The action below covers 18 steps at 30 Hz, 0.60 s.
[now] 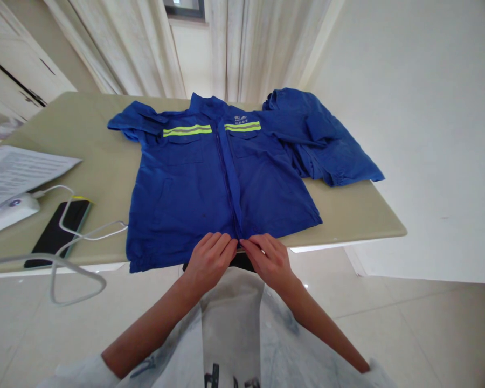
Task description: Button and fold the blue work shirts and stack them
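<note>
A blue work jacket [186, 188] with yellow-and-grey reflective strips lies front up on the table, collar away from me and hem at the near edge. Its front zipper [226, 183] runs down the middle, the two halves lying close together. My left hand [210, 258] pinches the bottom of the front edge at the hem. Just to its right, my right hand [270, 260] pinches the other side of the zipper's lower end. The fingertips nearly meet, and they hide the zipper's bottom parts.
Bunched blue cloth [347, 151] lies under the jacket's right-hand sleeve and overhangs the table [101, 161]. At left are printed paper [20, 172], a white device [12, 213], a black phone-like slab [59, 231] and a looping white cable [78, 275]. A white wall [428, 134] stands at right.
</note>
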Each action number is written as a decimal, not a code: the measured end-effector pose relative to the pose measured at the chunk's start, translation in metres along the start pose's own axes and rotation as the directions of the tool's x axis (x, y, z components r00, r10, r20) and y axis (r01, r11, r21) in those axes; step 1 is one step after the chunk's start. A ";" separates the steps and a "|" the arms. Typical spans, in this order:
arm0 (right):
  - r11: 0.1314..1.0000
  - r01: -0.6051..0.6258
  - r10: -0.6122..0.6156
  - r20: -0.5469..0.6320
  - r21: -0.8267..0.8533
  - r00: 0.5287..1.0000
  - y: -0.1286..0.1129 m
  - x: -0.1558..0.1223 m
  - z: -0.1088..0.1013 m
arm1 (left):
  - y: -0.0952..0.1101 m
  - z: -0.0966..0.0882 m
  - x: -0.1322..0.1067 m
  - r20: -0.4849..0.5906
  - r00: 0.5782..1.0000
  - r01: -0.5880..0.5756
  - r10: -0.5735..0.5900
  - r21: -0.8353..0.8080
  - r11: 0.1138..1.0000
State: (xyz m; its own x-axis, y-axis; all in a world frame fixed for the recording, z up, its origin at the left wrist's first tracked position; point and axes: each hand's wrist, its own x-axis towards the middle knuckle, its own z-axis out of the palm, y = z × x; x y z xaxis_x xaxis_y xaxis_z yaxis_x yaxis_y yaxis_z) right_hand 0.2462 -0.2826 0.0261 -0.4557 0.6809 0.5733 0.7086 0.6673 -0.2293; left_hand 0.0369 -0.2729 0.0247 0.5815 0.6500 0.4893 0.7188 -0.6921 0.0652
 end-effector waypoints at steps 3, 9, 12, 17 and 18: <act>0.997 0.024 -0.024 0.009 -0.079 1.000 -0.005 0.003 -0.001 | 0.000 0.000 0.000 -0.004 1.000 -0.030 0.030 0.020 0.999; 0.994 0.002 0.001 0.026 -0.113 1.000 -0.010 0.006 0.001 | -0.002 0.000 -0.003 -0.044 0.998 -0.034 0.035 0.008 0.999; 0.995 -0.011 0.014 0.030 -0.098 0.999 -0.010 0.004 0.007 | -0.004 -0.001 -0.005 -0.028 0.997 -0.068 0.067 -0.013 0.998; 0.988 -0.128 0.123 0.067 0.087 0.990 -0.003 0.004 0.013 | -0.006 -0.001 -0.009 -0.064 0.997 -0.055 0.051 -0.052 0.997; 0.976 -0.157 0.144 0.096 0.149 0.985 -0.001 0.005 0.012 | -0.007 -0.001 -0.010 -0.064 0.997 -0.049 0.045 -0.057 0.997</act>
State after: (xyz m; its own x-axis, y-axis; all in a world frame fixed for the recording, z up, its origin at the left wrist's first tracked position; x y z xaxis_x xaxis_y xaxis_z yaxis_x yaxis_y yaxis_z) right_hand 0.2371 -0.2760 0.0201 -0.3986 0.7959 0.4557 0.6831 0.5892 -0.4315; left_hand 0.0256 -0.2749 0.0205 0.5879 0.5967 0.5462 0.6666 -0.7398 0.0907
